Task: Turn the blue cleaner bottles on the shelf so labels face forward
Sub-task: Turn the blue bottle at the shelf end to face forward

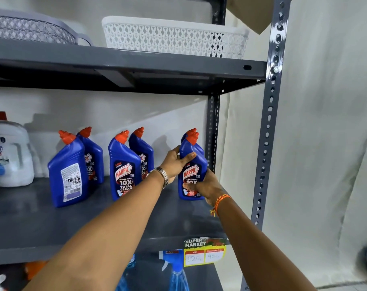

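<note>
"HARPIC", "POWER PLUS", "10X TOTAL CLEAN" on the middle front bottle (pixel 124 169); "HARPIC", "POWER PLUS", "10X" on the held bottle (pixel 192 173); "SUPER MARKET", handwritten "120" under "MRP" on the shelf-edge price tag (pixel 204 252); second price hard to read

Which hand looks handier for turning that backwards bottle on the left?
Probably the left hand: it is nearer the backwards bottle, whose white back label faces out. Both hands now grip the right front bottle.
</note>
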`<control>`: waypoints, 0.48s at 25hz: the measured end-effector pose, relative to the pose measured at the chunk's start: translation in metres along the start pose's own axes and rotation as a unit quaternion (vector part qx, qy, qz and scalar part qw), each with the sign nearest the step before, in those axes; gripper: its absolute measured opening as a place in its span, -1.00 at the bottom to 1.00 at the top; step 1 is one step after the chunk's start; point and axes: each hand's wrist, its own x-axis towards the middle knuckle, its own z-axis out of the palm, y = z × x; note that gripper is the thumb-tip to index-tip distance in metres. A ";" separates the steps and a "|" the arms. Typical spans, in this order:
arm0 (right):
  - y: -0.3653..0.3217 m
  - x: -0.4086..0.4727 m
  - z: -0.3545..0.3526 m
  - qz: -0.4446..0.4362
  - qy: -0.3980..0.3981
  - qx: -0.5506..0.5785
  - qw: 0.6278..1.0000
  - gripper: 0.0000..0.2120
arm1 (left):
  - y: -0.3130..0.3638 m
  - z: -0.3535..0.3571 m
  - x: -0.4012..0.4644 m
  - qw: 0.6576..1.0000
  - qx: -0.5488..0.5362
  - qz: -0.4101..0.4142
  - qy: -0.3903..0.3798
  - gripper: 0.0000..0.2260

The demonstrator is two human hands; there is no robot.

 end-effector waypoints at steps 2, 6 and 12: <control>-0.004 -0.003 -0.002 -0.003 0.002 -0.029 1.000 -0.24 | 0.008 0.000 -0.007 0.999 0.033 -0.002 0.015 -0.56; -0.023 -0.034 -0.008 -0.085 0.109 -0.083 0.987 -0.18 | 0.031 -0.039 -0.045 0.995 0.045 0.061 0.066 -0.54; -0.065 -0.111 0.064 -0.266 0.128 -0.007 0.955 -0.16 | 0.034 -0.218 -0.141 0.923 0.020 0.142 0.357 -0.79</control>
